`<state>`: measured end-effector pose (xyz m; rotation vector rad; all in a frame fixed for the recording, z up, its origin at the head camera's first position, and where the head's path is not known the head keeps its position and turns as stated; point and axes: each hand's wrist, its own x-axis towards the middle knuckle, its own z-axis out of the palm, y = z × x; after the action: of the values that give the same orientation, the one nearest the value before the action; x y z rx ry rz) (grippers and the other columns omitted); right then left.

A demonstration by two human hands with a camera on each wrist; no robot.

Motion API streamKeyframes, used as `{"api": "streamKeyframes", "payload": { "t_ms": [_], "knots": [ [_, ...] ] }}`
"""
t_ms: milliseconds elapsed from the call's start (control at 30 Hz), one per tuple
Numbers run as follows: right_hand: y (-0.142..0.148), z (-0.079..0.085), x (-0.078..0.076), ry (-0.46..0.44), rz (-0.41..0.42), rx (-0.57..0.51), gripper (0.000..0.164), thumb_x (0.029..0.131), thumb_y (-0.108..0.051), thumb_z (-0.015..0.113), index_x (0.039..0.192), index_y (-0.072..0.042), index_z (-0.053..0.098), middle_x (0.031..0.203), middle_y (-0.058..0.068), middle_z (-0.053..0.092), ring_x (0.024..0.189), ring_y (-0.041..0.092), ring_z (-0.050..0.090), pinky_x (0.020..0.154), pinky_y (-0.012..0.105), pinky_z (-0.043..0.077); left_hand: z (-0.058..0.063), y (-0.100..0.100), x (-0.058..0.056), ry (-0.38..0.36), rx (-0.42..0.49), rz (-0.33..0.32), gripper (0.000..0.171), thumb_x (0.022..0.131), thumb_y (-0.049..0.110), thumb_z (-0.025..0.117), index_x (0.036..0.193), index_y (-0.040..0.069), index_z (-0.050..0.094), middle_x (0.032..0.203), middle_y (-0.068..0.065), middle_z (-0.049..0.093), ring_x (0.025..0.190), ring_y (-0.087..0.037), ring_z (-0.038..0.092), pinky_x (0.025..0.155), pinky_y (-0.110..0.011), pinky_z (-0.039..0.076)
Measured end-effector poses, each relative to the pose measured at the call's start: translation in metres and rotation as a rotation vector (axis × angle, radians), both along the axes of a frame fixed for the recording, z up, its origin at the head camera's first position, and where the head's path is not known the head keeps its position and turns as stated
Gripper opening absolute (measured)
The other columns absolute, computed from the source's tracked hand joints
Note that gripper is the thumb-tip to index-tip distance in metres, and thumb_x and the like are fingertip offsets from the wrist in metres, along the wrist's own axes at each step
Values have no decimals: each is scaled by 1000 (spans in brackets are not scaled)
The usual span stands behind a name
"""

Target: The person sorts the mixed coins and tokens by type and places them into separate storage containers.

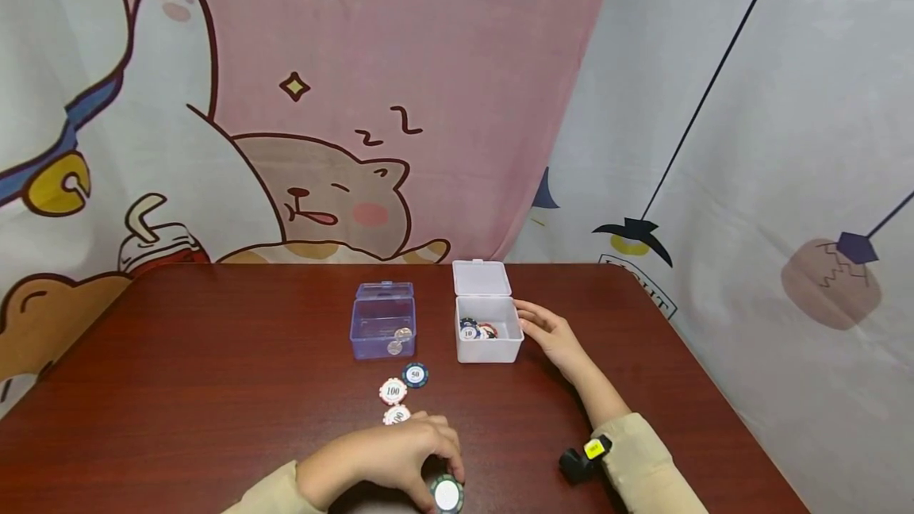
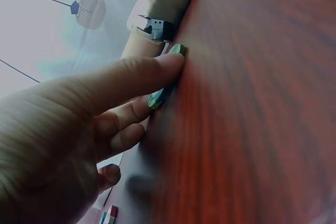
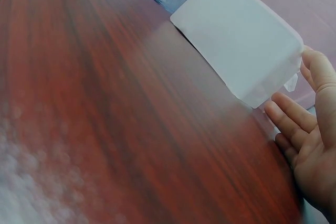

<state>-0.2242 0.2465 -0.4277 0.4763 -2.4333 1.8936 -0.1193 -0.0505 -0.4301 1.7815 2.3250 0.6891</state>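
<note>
My left hand pinches a green-edged poker chip between thumb and fingers, near the front of the table. In the left wrist view the chip stands on edge close to the tabletop. Extended fingers of my right hand touch the right side of a white plastic box with its lid raised. Inside that box lie several poker chips, blue and red among them. Two white "100" chips and a blue "50" chip lie on the table beyond my left hand.
A translucent blue box, its lid also raised, stands left of the white one and holds silvery coin-like discs. Both boxes sit toward the back of the dark red wooden table. A printed curtain hangs behind.
</note>
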Motion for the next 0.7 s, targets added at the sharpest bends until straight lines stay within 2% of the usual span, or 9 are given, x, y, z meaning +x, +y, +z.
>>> {"api": "streamKeyframes", "payload": {
  "t_ms": [167,400,700],
  "knots": [
    [0,0,0,1,-5,5,41,95,-4,56,135,5,50,125,30,55,118,41,50,87,21,43,1,2,2,48,16,11,36,62,28,88,93,24,70,90,24,57,90,9,43,75,-15,31],
    [0,0,1,9,0,-2,41,95,-4,57,134,5,50,124,30,55,117,41,51,86,21,43,4,5,5,153,26,46,33,60,32,88,88,25,70,83,24,55,83,9,42,71,-14,30],
    [0,-1,0,9,4,-12,41,95,-3,56,134,6,49,125,30,55,117,42,50,87,21,43,1,5,1,133,78,86,32,59,30,86,85,21,71,83,22,55,84,6,42,75,-12,32]
  ]
}}
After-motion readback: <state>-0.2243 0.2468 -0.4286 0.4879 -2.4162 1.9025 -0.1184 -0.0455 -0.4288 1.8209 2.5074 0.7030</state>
